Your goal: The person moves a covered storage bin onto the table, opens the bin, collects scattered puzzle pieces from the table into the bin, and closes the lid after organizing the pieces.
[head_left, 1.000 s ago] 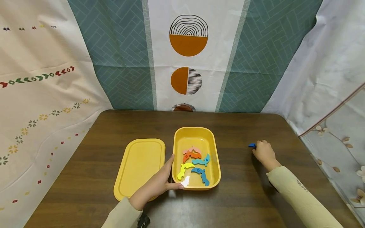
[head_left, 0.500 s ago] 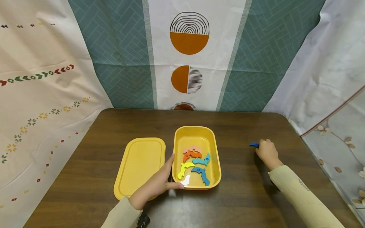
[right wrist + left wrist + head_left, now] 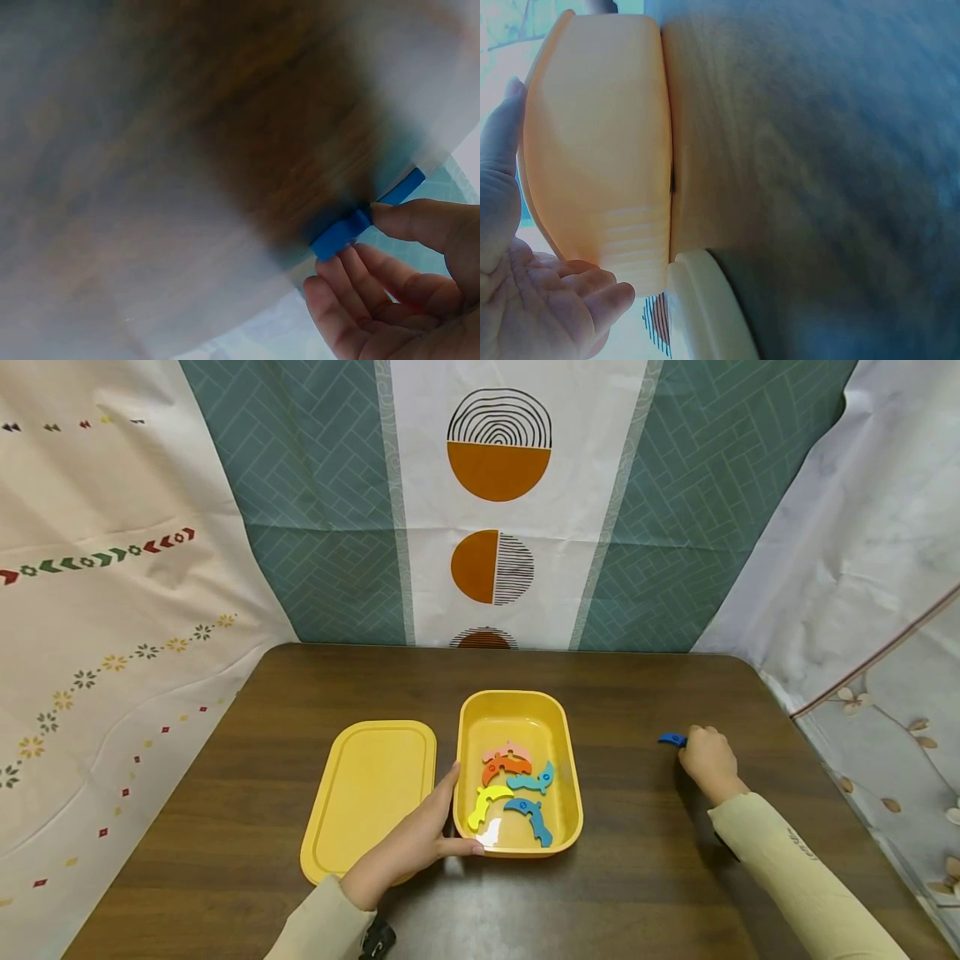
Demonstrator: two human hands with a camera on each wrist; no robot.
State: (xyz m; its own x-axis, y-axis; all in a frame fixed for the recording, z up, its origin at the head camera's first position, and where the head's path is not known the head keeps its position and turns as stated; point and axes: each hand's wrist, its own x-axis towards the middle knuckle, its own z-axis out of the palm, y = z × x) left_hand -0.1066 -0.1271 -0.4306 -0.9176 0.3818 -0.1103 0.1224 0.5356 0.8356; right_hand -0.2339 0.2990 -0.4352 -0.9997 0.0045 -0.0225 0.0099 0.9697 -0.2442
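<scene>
My left hand grips the near left corner of an open yellow plastic box, thumb on the near rim and fingers along the left wall. In the left wrist view the box's side wall stands on the table beside that hand. Inside lie several flat, curved bird-shaped pieces: pink, orange, yellow, turquoise and blue. At the right of the table my right hand pinches a dark blue piece of similar shape between thumb and fingers; the hand partly hides it in the head view.
The yellow lid lies flat on the wooden table, just left of the box and partly behind my left hand. Patterned cloths hang behind the table and on both sides.
My right hand has shifted slightly to the right with the dark blue piece, and more of the piece shows. The left hand, box and lid stay put; the head view shifts a little.
</scene>
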